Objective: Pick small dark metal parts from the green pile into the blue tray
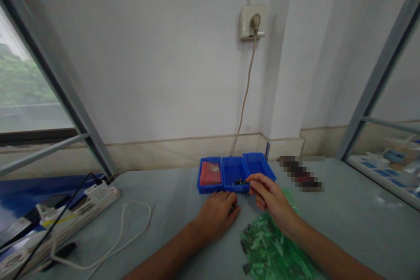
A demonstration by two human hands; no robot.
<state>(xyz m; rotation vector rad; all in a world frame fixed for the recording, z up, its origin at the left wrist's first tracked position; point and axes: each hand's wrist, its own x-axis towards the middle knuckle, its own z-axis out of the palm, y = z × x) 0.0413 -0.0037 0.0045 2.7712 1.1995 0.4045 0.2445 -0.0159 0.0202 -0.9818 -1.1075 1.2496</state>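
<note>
My left hand (217, 215) rests on the table in front of the blue bins, its fingers curled round small dark parts (232, 208) that show between thumb and forefinger. With thumb and fingertips pinched together, my right hand (269, 199) is at the front right corner of the middle blue bin (233, 167). Whatever the pinch holds is too small to make out. Several small dark metal-looking pieces (240, 181) lie at the front of that bin. Below my right forearm spreads a green plastic bag (278, 249) with clear and dark bits showing.
The left blue bin (200, 183) contains a red packet (210, 173); a third blue bin (259, 164) stands to the right. Farther left are a white power strip (98, 205) and a looped white cable (149, 214). A pixelated dark object (302, 175) lies at right. Behind rises the wall.
</note>
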